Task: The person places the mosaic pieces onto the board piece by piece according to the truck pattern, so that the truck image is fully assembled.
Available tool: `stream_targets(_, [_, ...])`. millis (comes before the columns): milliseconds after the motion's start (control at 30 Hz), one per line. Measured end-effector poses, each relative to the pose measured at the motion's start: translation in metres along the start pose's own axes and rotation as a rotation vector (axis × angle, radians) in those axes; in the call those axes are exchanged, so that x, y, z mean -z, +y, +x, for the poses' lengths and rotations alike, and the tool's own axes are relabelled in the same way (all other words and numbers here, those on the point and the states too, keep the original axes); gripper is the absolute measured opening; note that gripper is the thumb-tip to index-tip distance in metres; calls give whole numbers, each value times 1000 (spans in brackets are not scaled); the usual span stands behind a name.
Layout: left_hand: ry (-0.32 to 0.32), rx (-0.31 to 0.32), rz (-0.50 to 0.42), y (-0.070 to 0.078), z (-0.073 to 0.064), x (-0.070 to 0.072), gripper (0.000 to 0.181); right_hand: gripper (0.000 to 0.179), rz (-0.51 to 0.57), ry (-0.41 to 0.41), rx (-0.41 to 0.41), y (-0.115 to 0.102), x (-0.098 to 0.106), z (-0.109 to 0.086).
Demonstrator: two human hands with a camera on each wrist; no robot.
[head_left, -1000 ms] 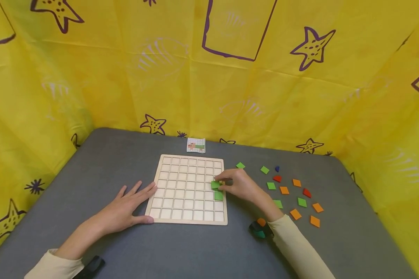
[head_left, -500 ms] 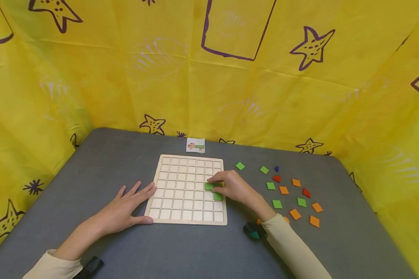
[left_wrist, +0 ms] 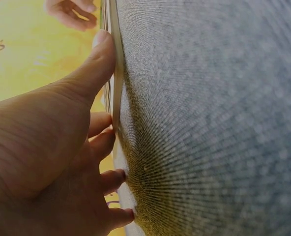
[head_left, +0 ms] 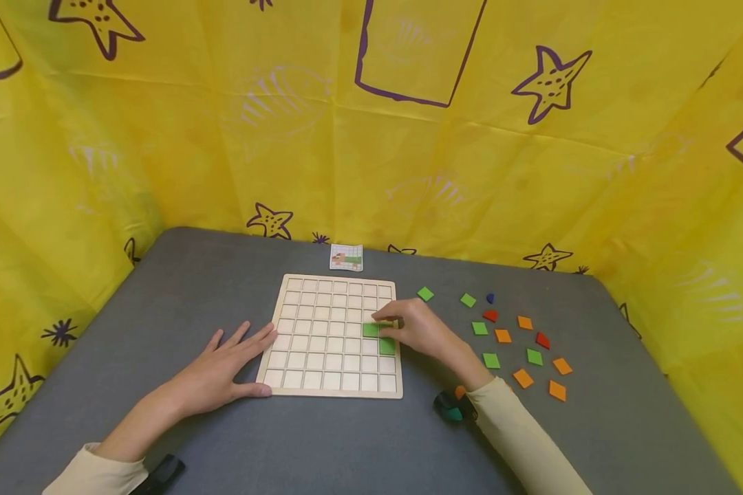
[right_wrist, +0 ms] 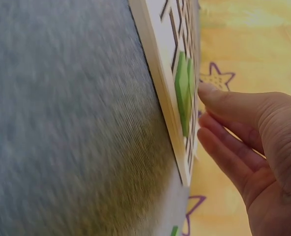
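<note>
Head view: the right hand (head_left: pixel 417 326), loosely parted, is easing off the leftmost green tile (head_left: pixel 370 331), now lying in the board (head_left: pixel 320 328); we are judging it placed. Left hand (head_left: pixel 225 368) is lying spread against the edge.

The board (head_left: pixel 326 344) is partly hidden by the right hand (head_left: pixel 417 324); fine details of the card (head_left: pixel 346 258) cannot be made out.

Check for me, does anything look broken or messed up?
Nothing really stands out. The board looks whole, and the green tiles showing on it look straight. The loose pieces beside it just lie at mixed angles.
</note>
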State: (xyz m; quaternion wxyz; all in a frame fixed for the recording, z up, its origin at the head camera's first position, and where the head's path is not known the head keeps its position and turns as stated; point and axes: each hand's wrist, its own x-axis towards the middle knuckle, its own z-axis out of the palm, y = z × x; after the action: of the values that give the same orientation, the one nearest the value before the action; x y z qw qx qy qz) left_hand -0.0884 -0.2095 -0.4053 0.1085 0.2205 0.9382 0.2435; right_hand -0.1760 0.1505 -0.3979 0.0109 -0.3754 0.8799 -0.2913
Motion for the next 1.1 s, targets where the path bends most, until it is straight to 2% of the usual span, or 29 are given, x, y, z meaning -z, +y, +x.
stream_targets(167, [3, -3, 6, -1, 0, -1, 98, 28, -3, 49, -52, 9, 6, -5])
stream_targets(467, [-8, 5, 5, -1, 0, -1, 98, 30, -12, 213, -166, 37, 11, -13])
stream_targets(733, [-12, 7, 1, -1, 0, -1, 99, 30, 42, 330, -283, 53, 18, -19])
stream_targets(900, [-5, 6, -1, -1, 0, -1, 99, 33, 19, 378, -348, 58, 25, -19])
stream_targets(1100, [-2, 6, -2, 0, 1, 0, 98, 35, -20, 398, -405, 65, 28, -21])
